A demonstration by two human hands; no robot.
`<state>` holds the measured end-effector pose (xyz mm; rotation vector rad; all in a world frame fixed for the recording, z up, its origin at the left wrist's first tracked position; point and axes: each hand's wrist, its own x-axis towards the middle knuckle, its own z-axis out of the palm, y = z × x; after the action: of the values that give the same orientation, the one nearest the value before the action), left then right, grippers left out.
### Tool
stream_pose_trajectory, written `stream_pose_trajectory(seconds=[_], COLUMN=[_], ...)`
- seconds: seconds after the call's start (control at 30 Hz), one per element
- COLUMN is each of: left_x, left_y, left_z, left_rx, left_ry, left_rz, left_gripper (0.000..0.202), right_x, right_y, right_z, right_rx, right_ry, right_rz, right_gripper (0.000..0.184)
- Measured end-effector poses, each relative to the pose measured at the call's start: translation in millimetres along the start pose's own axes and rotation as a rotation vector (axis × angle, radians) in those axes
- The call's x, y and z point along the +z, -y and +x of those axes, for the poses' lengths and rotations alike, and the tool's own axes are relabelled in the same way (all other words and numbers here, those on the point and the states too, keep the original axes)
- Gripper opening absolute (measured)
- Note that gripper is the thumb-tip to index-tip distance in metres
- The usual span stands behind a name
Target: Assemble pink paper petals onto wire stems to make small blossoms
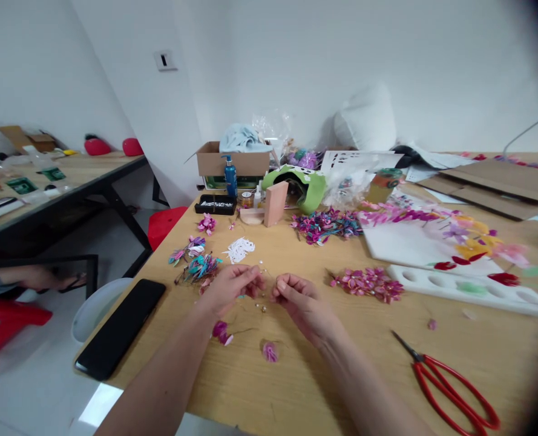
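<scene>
My left hand (233, 284) and my right hand (296, 298) meet over the middle of the wooden table (341, 363), both with fingers pinched together. Between the fingertips runs a thin wire (265, 278) with tiny beads, too small to read clearly. Two small pink petal pieces (222, 332) lie just below my left wrist, and another pink flower piece (270, 351) lies between my forearms. A heap of pink petals (368, 283) sits to the right of my right hand. A teal and purple petal cluster (198, 266) lies left of my left hand.
Red-handled scissors (450, 390) lie at the front right. A black phone (121, 327) rests at the left edge. A white palette tray (468, 287), a white board (414, 245) with flowers, a cardboard box (232, 160), a blue pump bottle (230, 175) and a wooden block (275, 203) stand farther back.
</scene>
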<state>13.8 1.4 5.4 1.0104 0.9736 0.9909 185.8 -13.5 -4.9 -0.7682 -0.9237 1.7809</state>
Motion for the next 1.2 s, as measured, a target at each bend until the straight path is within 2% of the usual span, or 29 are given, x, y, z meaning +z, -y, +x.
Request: stream_pose_trajectory(seconds=[0.13,0.3,0.57,0.77,1.2], left_x=[3.8,5.8,6.4,7.4,11.7], left_y=[3,4,5,5,7], left_z=[0,-1,0,1,2], left_rx=[0.057,0.044,0.059,0.087,0.155], left_ry=[0.002,0.014,0.016,-0.023,-0.063], left_rz=[0.013,0.016,0.039,0.073,0.151], left_gripper=[0.028,0.024,0.029,0.028,0.020], right_x=[-1,-1,-1,3,6], right_y=[-9,-14,-14,-12,-17], right_z=[1,3,3,3,2], right_rx=[-0.039,-0.060,-0.082,-0.082,-0.130], right_ry=[0.013,0.030,-0.035,-0.030,-0.052], right_rz=[-0.229,-0.422,-0.519,-0.551,-0.754], right_gripper=[0.032,0.035,0.037,0.041,0.028])
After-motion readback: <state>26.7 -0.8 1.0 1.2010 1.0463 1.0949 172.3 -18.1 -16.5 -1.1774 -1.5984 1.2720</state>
